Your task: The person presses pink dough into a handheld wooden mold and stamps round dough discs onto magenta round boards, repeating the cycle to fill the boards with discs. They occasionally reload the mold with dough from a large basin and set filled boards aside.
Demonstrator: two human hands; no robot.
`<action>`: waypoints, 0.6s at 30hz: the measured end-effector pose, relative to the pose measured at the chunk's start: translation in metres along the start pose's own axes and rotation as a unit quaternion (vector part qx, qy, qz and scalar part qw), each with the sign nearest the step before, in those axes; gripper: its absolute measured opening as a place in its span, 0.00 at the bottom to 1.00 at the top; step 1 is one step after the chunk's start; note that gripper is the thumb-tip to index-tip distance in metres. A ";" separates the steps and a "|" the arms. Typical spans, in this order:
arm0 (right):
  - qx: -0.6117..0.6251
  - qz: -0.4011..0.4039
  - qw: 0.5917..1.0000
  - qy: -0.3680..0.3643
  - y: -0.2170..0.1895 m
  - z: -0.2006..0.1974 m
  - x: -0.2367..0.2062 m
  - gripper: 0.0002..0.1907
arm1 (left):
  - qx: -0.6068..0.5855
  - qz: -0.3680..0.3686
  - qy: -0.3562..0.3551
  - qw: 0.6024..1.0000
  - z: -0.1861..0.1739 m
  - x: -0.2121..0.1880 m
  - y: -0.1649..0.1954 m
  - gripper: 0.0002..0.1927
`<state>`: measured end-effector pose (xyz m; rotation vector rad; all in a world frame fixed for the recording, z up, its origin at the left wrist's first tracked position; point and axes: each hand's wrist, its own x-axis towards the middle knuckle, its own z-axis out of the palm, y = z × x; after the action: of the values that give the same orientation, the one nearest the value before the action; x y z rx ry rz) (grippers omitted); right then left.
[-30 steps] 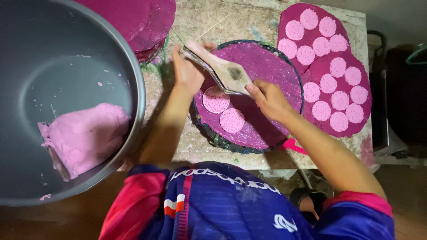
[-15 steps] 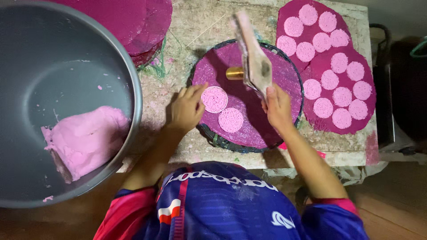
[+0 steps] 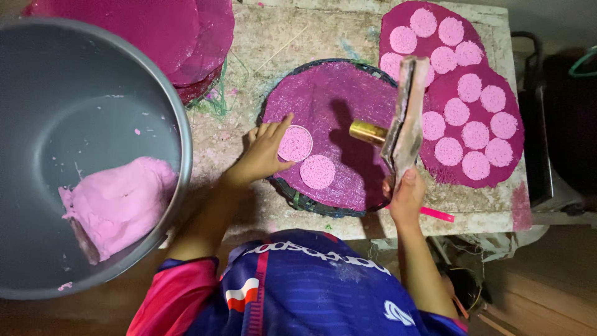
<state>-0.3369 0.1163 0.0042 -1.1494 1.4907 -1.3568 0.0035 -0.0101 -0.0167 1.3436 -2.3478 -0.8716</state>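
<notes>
The press tool [image 3: 403, 118] is a flat wooden paddle with a brass-coloured cylinder [image 3: 368, 132] fixed to one face. Its long axis runs nearly straight away from the person, upper end tilted slightly to the person's right. It is seen edge-on, and the cylinder points toward the person's left, over the round woven tray [image 3: 323, 134]. The paddle is pale, worn wood, smeared with dough residue. It stands over the right edge of the tray, raised clear of the surface.

The right hand [image 3: 407, 196] is closed around the lower end of the paddle, at the near right rim of the tray. The left hand [image 3: 264, 152] lies at the left rim of the tray, fingers spread narrowly, thumb and fingertips touching a round pink disc [image 3: 295, 143]. A second pink disc [image 3: 318, 172] lies just beside the first, nearer the person. Both rest on the magenta mesh that covers the tray.

Compared with half a second ago, the paddle has swung further upright and toward the tray's right side, and the left hand has moved onto the disc.

Right of the tray, magenta mats [image 3: 463, 106] carry rows of pink discs. Left of the tray, a large grey bowl [image 3: 93, 124] holds a lump of pink dough [image 3: 118, 202].
</notes>
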 end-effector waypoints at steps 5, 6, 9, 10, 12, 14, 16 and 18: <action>0.032 0.004 0.999 0.018 0.010 -0.018 -0.016 0.33 | -0.055 -0.092 -0.059 0.992 -0.015 0.020 -0.005 0.66; 0.045 0.007 0.999 0.018 0.011 -0.020 -0.018 0.33 | -0.041 -0.080 -0.040 0.995 -0.022 0.030 -0.003 0.66; 0.033 -0.035 0.999 -0.020 0.005 -0.018 -0.018 0.29 | -0.003 0.006 0.039 0.999 -0.038 0.057 0.012 0.67; -0.008 -0.005 1.000 -0.009 -0.001 -0.016 -0.019 0.26 | 0.008 0.070 0.084 0.994 -0.041 0.061 0.024 0.68; -0.089 0.044 0.995 0.021 -0.019 -0.008 -0.019 0.21 | 0.016 0.181 0.115 0.977 -0.048 0.070 0.054 0.65; -0.130 -0.106 0.983 -0.074 -0.051 -0.004 -0.029 0.16 | 0.006 0.258 0.078 0.963 -0.044 0.040 0.091 0.57; -0.265 -0.246 0.921 -0.144 -0.092 -0.003 -0.037 0.18 | -0.140 0.261 -0.001 0.955 -0.045 0.001 0.121 0.31; -0.298 -0.325 0.864 -0.244 -0.139 -0.005 -0.039 0.23 | -0.154 0.243 -0.074 0.955 -0.047 -0.036 0.145 0.25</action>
<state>-0.3161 0.1536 0.1419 -2.3569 1.1975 -0.8670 -0.0507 0.0586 0.1131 0.5580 -2.3631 -1.1393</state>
